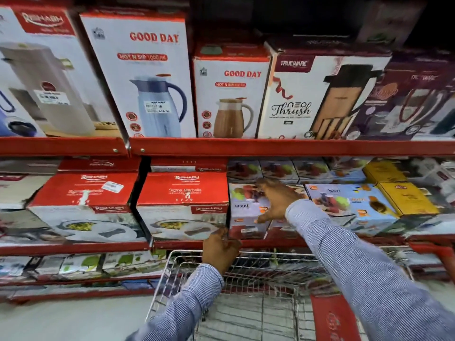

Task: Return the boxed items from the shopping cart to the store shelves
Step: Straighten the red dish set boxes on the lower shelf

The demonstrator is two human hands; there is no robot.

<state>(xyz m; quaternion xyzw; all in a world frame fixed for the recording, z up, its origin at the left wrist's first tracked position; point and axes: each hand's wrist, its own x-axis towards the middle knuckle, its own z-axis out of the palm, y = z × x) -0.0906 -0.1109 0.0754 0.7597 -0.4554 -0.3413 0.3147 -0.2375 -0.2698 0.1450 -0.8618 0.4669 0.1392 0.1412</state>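
Observation:
A pale lilac juicer box (243, 210) with fruit pictures stands at the front of the middle red shelf (98, 247), just right of a red and white Rishabh casserole box (182, 205). My right hand (275, 200) lies flat on the juicer box's top and right side, fingers spread over it. My left hand (220, 249) grips the box's lower left corner from below. Directly beneath, the wire shopping cart (246, 291) stands against the shelving; the part of its basket that I can see holds no box.
More juicer boxes (349, 200) and yellow boxes (406, 198) fill the middle shelf to the right. Tall flask and jug boxes (147, 75) line the upper shelf (270, 146). Small boxes (81, 264) sit on the lower shelf. A red cart handle (332, 318) is at bottom right.

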